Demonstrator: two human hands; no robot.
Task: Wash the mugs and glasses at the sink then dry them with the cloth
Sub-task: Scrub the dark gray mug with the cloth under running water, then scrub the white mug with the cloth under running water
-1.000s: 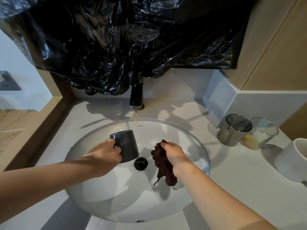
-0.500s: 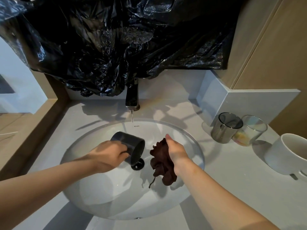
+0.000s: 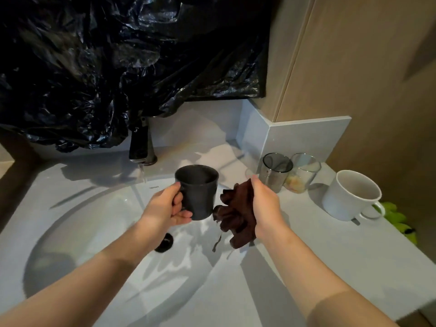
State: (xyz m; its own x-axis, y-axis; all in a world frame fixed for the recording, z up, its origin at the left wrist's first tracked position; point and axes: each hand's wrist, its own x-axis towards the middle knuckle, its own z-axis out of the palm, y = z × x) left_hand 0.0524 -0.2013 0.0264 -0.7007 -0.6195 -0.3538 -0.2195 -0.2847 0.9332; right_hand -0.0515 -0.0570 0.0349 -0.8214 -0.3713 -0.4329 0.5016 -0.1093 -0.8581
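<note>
Now | step: rinse seems done, drying starts | left fingers (image 3: 180,214) round mug (image 3: 197,194) handle | right fingers (image 3: 254,185) clutch cloth (image 3: 236,215) | next: cloth into mug.

left hand (image 3: 165,206): bare | right hand (image 3: 264,206): bare | forearms (image 3: 99,272): bare
</note>
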